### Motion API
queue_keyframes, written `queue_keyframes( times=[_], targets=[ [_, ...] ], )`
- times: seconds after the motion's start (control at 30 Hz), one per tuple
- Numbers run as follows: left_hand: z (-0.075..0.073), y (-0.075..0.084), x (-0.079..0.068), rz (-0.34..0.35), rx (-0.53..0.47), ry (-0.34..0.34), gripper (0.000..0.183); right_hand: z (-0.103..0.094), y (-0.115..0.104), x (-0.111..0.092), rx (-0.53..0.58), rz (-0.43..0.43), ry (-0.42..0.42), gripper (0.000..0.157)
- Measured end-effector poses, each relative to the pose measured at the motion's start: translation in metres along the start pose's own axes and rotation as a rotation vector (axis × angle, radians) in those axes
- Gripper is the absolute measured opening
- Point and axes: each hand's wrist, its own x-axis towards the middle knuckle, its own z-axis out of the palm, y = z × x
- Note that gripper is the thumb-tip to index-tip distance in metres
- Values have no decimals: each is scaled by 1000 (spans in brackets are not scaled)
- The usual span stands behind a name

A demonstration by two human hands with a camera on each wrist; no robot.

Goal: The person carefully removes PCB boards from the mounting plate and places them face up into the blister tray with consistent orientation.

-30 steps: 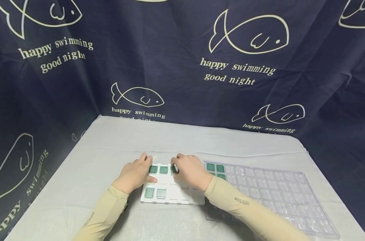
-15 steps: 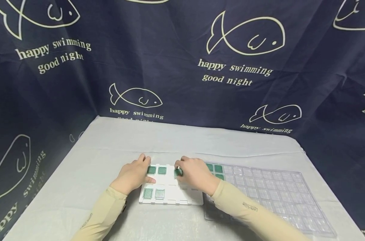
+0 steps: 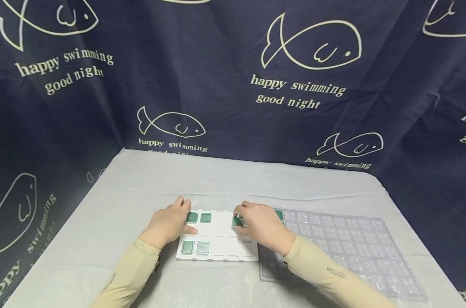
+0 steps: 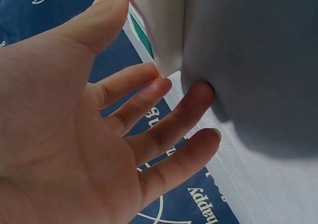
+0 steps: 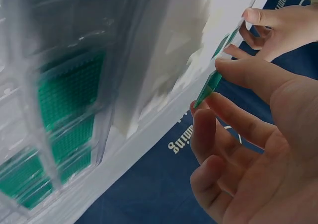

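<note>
My right hand [image 3: 264,226] pinches a small green perforated circuit board [image 3: 237,221] between thumb and fingers, over the right part of a white slotted tray [image 3: 227,247]. In the right wrist view the held circuit board [image 5: 208,87] appears nearly edge-on. My left hand [image 3: 167,224] rests at the white tray's left edge, its thumb on top. The left wrist view shows the left hand's fingers [image 4: 164,134] loosely extended, with fingertips touching the tray's corner. Several other green boards [image 3: 203,247] sit in the white tray, one partly covered by the left hand.
Right of the white tray lies a larger clear compartment tray [image 3: 333,246]. Green boards [image 5: 72,92] fill several of its far-left compartments, partly hidden by the right hand in the head view. A white cloth [image 3: 171,171] covers the table; a dark blue fish-print curtain [image 3: 233,85] hangs behind.
My right hand has lifted the green circuit board from the white tray's far row and carried it rightward. The left hand stays at the tray's edge. The head view has shifted slightly.
</note>
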Motion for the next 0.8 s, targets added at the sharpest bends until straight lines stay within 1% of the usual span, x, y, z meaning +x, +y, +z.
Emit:
queue_keyframes(
  times=[0.2, 0.43, 0.57, 0.8],
  targets=[
    [0, -1, 0, 1, 4, -1, 70, -4, 8, -12, -33, 26, 5, 27],
    [0, 0, 0, -4, 0, -8, 69, -5, 22, -31, -52, -8, 89, 27],
    [-1, 0, -1, 2, -6, -4, 68, -6, 29, -41, -57, 30, 85, 29],
    [-2, 0, -2, 5, -7, -2, 68, -9, 40, -55, -54, 136, 32, 30]
  ],
)
